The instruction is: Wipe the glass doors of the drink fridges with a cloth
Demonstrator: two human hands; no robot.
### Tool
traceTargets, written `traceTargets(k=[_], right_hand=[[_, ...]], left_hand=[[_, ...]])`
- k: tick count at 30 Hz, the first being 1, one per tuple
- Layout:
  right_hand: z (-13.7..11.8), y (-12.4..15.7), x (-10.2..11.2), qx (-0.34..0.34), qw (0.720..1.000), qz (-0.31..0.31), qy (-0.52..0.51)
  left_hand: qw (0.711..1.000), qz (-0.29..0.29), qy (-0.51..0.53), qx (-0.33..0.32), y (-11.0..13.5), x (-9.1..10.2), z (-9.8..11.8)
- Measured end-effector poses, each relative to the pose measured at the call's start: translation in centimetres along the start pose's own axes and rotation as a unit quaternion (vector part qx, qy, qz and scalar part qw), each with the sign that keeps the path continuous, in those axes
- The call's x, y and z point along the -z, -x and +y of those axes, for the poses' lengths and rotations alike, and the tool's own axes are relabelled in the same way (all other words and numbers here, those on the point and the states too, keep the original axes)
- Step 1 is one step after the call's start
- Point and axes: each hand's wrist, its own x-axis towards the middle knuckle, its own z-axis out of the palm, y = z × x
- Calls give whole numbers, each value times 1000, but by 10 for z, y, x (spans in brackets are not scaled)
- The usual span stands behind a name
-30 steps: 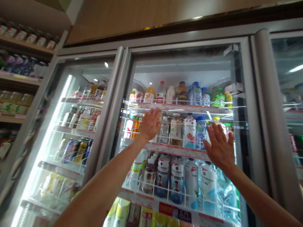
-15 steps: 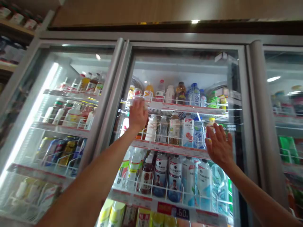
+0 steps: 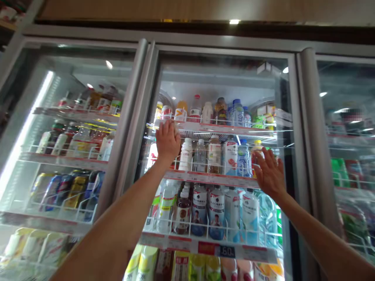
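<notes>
My left hand (image 3: 168, 142) is raised with its palm toward the glass door (image 3: 218, 72) of a drinks cooler. Its fingers point up, close together and laid out flat; a pale patch at the fingertips is too blurred to make out. To the right, my right hand (image 3: 269, 171) is also up at the glass, open, fingers spread. Whether either palm touches the pane I cannot tell. Behind the door are a white bottle (image 3: 186, 154), a clear bottle (image 3: 200, 156), a blue-labelled bottle (image 3: 243, 158) and a yellow-capped bottle (image 3: 257, 150), the last partly hidden by my right hand.
A metal door handle post (image 3: 129, 113) stands left of the middle door, another post (image 3: 315, 136) on the right. The left cooler section holds bottles and cans (image 3: 74, 193). Lower shelves carry dark-blue bottles (image 3: 216, 212) and a price tag (image 3: 227, 251). Wood panelling (image 3: 187, 11) runs above.
The view has shifted slightly, and the shelves sit a little farther left in it. My left hand has moved slightly left across the glass; my right hand stays nearly in place.
</notes>
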Motion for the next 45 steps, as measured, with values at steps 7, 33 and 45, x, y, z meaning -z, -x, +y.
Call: traceTargets(k=[7,33,45], right_hand=[[-7,-8,12,-48,998,-33,2],[-21,-1,4,-89,996,-1,0],[-3,21,-9,-130,983,113,-69]], left_hand=[[922,-201,94,-319,54,7,33],[981,-90,41,-166,59,0,27],[919,-124,94,-363,52,-28,113]])
